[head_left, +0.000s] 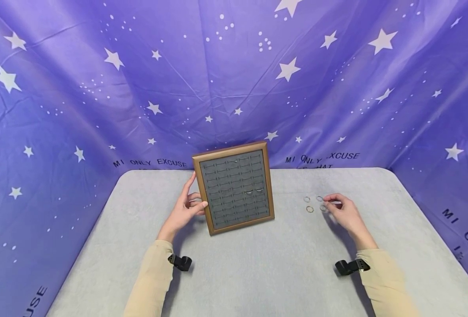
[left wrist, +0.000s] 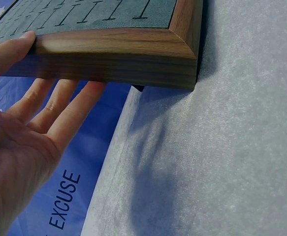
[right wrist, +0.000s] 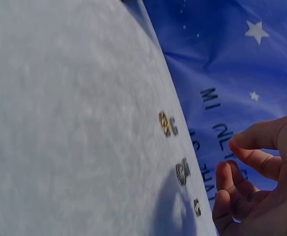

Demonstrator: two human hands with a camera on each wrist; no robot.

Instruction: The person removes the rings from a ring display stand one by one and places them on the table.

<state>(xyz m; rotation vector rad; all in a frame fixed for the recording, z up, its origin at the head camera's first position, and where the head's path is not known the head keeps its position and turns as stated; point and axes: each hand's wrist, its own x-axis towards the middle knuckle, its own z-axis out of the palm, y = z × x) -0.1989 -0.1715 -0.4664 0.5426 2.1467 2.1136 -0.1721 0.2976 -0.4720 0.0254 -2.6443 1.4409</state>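
Observation:
A wood-framed ring display tray (head_left: 238,189) with rows of slots in grey padding stands tilted on the table. My left hand (head_left: 183,210) grips its left side, thumb on the front of the frame and fingers behind, as the left wrist view also shows. Small rings sit in a few slots, two of them (head_left: 254,191) right of the middle. On the right, my right hand (head_left: 344,213) hovers by several loose rings, among them a gold ring (head_left: 310,212) and a silver ring (right wrist: 181,173). Its fingers are loosely bent, and nothing shows between them.
A grey cloth-covered table (head_left: 281,273) lies under everything. Purple star-printed fabric (head_left: 218,79) hangs at the back and both sides. Black wrist cameras (head_left: 183,263) are strapped over both beige sleeves.

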